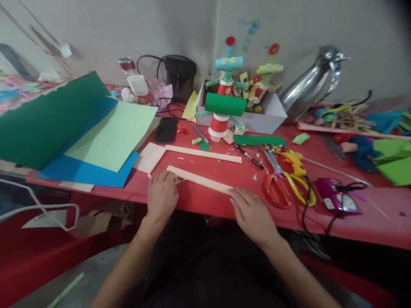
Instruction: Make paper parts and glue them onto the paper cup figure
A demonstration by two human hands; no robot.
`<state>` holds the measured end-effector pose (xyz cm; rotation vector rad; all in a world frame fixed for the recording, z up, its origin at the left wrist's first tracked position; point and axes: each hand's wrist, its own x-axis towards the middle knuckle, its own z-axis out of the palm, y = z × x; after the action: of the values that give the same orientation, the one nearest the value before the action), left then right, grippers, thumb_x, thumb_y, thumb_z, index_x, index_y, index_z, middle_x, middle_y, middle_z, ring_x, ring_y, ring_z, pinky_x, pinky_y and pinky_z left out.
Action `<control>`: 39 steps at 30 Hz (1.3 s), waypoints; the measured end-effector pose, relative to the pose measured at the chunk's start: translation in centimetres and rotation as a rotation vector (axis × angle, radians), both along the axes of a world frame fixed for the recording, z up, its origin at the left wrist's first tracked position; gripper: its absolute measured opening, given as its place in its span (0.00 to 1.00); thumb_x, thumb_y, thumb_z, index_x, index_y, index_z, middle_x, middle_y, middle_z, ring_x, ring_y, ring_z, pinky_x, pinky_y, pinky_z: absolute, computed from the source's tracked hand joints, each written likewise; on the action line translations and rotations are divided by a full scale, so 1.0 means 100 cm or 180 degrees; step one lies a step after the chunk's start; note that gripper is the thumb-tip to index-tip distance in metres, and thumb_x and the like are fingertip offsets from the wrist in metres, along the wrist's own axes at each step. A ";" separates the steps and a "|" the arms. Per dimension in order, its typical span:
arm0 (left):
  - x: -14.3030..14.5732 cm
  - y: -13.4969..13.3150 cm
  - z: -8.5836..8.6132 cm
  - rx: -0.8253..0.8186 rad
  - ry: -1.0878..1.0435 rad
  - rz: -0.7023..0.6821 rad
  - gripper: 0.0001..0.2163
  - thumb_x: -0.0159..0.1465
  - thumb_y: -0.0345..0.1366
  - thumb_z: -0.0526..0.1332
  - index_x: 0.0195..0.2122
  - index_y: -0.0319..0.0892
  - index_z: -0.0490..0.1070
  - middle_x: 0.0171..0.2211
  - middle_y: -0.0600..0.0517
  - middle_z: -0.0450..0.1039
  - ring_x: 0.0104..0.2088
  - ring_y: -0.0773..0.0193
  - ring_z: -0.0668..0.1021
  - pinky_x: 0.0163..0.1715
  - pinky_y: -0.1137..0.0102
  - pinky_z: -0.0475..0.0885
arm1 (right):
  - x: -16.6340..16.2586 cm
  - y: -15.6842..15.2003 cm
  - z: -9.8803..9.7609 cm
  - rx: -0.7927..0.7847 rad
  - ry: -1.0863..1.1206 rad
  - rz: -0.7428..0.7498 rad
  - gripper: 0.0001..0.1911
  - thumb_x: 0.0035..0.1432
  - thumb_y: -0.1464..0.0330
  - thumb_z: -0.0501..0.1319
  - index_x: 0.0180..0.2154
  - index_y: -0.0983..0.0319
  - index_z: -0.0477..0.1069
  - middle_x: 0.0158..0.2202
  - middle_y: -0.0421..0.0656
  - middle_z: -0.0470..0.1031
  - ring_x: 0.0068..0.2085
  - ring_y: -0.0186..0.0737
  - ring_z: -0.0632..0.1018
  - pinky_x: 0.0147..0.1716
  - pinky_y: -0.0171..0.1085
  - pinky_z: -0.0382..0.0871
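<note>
- Nearest the camera, the left hand point(162, 194) and right hand point(252, 214) rest at the near edge of the red counter point(205, 201).
- Between them, touching both, lies a pale paper strip point(202, 179), flat and slanting from far left to near right.
- Left fingers point(167, 176) are bent and held together, tips on the strip's left end; whether they pinch it I cannot tell.
- Right fingers point(239, 197) lie flat and pressed together over the strip's right end.
- Just right of the right hand are orange-handled scissors point(276, 188) and yellow-handled scissors point(297, 184), with a purple device point(335, 199) and its black cable farther right.
- Beyond the held strip lies a second pale strip point(202, 153), with a black pen point(248, 156) to its right.
- On the left, blue, light green and dark green paper sheets point(83, 171) overlap; a black phone point(166, 130) lies beside them.
- Farther back stands a paper-cup robot point(224, 102) in front of a white box point(269, 113), and a metal jug point(308, 87) leans near the wall.
</note>
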<state>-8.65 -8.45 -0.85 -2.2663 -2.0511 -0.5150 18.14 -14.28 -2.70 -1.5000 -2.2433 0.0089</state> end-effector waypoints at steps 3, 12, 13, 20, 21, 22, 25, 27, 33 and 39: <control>-0.014 -0.003 0.002 0.0063 -0.0085 0.0344 0.09 0.67 0.32 0.52 0.36 0.41 0.72 0.37 0.45 0.76 0.35 0.53 0.76 0.35 0.63 0.66 | 0.000 0.000 -0.001 0.0111 -0.0005 0.0065 0.16 0.67 0.72 0.51 0.52 0.65 0.71 0.50 0.52 0.76 0.53 0.49 0.75 0.53 0.49 0.71; 0.008 -0.003 0.002 0.0108 -0.0498 0.0042 0.11 0.67 0.37 0.54 0.34 0.44 0.76 0.39 0.48 0.79 0.40 0.55 0.79 0.42 0.61 0.68 | 0.001 -0.001 -0.001 0.0173 -0.0158 0.0182 0.17 0.66 0.73 0.52 0.53 0.67 0.70 0.51 0.53 0.76 0.53 0.50 0.75 0.53 0.50 0.71; -0.002 -0.003 0.004 0.0156 -0.0500 0.0146 0.11 0.67 0.37 0.54 0.34 0.45 0.77 0.40 0.48 0.79 0.39 0.55 0.79 0.41 0.61 0.69 | 0.001 -0.001 -0.001 0.0175 -0.0154 0.0188 0.17 0.66 0.73 0.51 0.53 0.66 0.70 0.51 0.53 0.76 0.53 0.50 0.75 0.53 0.50 0.71; -0.066 -0.022 0.028 0.0924 -0.0366 0.1300 0.21 0.65 0.30 0.50 0.57 0.41 0.71 0.57 0.36 0.69 0.56 0.38 0.72 0.48 0.46 0.68 | 0.001 0.000 0.001 0.0169 -0.0209 0.0261 0.16 0.66 0.74 0.52 0.52 0.67 0.71 0.50 0.52 0.76 0.53 0.50 0.75 0.53 0.50 0.72; -0.055 -0.024 0.027 0.0996 -0.0275 0.1028 0.22 0.64 0.31 0.52 0.60 0.40 0.67 0.63 0.36 0.63 0.63 0.36 0.63 0.55 0.42 0.62 | 0.001 0.000 0.001 0.0172 -0.0218 0.0267 0.16 0.66 0.74 0.52 0.52 0.67 0.71 0.50 0.53 0.76 0.53 0.50 0.75 0.53 0.50 0.72; -0.040 -0.027 0.024 0.0987 -0.0221 0.0671 0.23 0.64 0.31 0.53 0.62 0.41 0.65 0.66 0.38 0.58 0.67 0.39 0.57 0.60 0.41 0.56 | 0.001 0.001 0.001 0.0170 -0.0227 0.0271 0.16 0.66 0.74 0.52 0.52 0.67 0.71 0.50 0.53 0.76 0.53 0.50 0.75 0.53 0.50 0.72; 0.006 -0.032 0.005 0.0262 -0.0041 -0.0693 0.23 0.67 0.38 0.54 0.64 0.45 0.62 0.65 0.43 0.61 0.66 0.49 0.62 0.65 0.48 0.54 | 0.003 0.003 0.000 0.0174 -0.0257 0.0285 0.15 0.66 0.73 0.52 0.52 0.67 0.71 0.51 0.53 0.76 0.52 0.50 0.75 0.52 0.50 0.73; 0.017 -0.035 -0.004 0.0066 0.0085 -0.0665 0.23 0.68 0.44 0.53 0.63 0.44 0.63 0.63 0.43 0.64 0.63 0.49 0.67 0.65 0.46 0.49 | 0.006 0.004 -0.001 0.0214 -0.0232 0.0313 0.15 0.67 0.72 0.53 0.51 0.67 0.72 0.51 0.52 0.76 0.52 0.50 0.76 0.51 0.50 0.74; -0.015 -0.040 0.011 0.0484 0.0380 0.0333 0.24 0.69 0.44 0.51 0.60 0.32 0.66 0.60 0.33 0.67 0.65 0.42 0.63 0.65 0.43 0.46 | 0.005 0.003 -0.004 0.0212 -0.0171 0.0341 0.16 0.66 0.73 0.52 0.52 0.67 0.71 0.52 0.53 0.75 0.54 0.50 0.75 0.53 0.50 0.73; 0.017 -0.034 -0.002 0.0057 0.0201 -0.1234 0.26 0.69 0.43 0.52 0.67 0.42 0.56 0.68 0.43 0.55 0.68 0.51 0.58 0.65 0.53 0.54 | 0.005 -0.003 -0.002 0.0021 -0.0188 0.0185 0.19 0.68 0.71 0.51 0.57 0.65 0.68 0.57 0.52 0.72 0.59 0.49 0.72 0.57 0.50 0.70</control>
<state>-6.95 -11.85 -1.08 -2.6418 -1.5738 -0.4663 18.60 -14.61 -2.86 -1.4488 -2.3306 -0.0254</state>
